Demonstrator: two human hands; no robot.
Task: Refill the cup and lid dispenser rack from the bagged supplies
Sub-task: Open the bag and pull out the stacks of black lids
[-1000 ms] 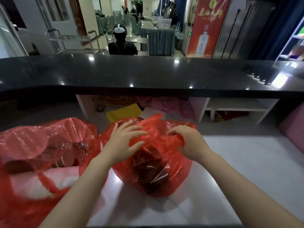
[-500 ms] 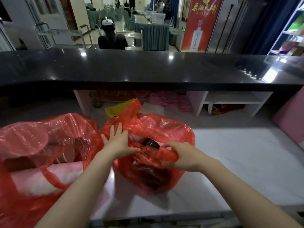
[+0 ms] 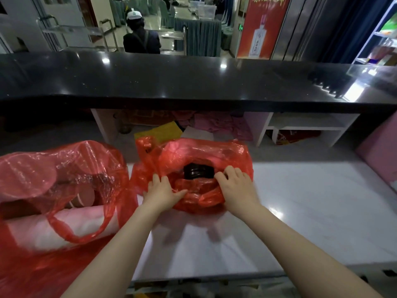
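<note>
A small red plastic bag (image 3: pixel 227 153) sits on the white counter (image 3: pixel 311 203) in front of me, its mouth pulled open. Inside it a stack of black lids (image 3: pixel 198 171) shows. My left hand (image 3: pixel 161 193) grips the bag's near left edge and presses it down. My right hand (image 3: pixel 236 188) holds the bunched near right edge, fingertips close to the lids. A larger red bag (image 3: pixel 64 168) lies to the left with paper cups (image 3: pixel 83 201) and a white sleeve of cups (image 3: pixel 55 224) inside. No dispenser rack is in view.
A raised black countertop (image 3: pixel 193 82) runs across behind the work surface. Under it are white cubby shelves (image 3: pixel 305 127) with pink and yellow items. A person in a white cap (image 3: pixel 139 35) stands beyond the counter. A pink panel (image 3: pixel 380 151) is at the right.
Both hands have pulled the small bag's mouth wider and pushed its plastic down. The black lids inside are now plainly exposed. The view has tilted further down.
</note>
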